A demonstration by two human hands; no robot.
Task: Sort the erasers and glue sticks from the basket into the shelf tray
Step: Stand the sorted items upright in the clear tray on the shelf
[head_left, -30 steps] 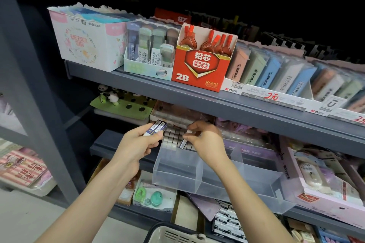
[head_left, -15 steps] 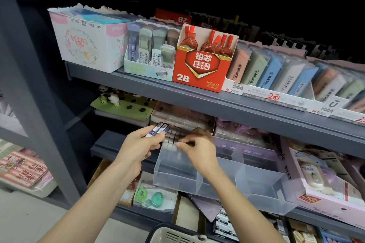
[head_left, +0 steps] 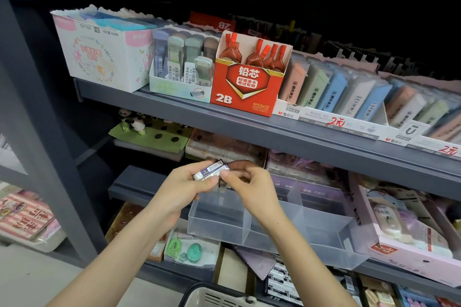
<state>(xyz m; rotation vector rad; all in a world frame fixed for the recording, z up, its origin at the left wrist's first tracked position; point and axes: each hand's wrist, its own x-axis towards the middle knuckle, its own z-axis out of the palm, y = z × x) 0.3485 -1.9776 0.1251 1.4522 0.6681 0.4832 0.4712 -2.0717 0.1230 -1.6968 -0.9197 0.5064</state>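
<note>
Two hands met at the centre of the frame, just above the rear left compartment of the clear divided tray (head_left: 249, 229); the left hand (head_left: 183, 188) gripped a small stack of wrapped erasers (head_left: 210, 171), its fingers (head_left: 199, 166) curled round them and the thumb laid along the lower edge; the right hand (head_left: 252, 189) pinched the right end of the same erasers between thumb and forefinger, its other fingers loosely bent; the erasers were tilted, white end toward the lower left, barcode label facing up, and held clear of the tray; their number could not be told; the tray sat on the lower shelf, spreading from the centre to the lower right; the rim of the basket (head_left: 219, 294) showed at the bottom edge; a red 2B lead box (head_left: 245, 87) stood on the upper shelf (head_left: 274, 137), above the hands.
</note>
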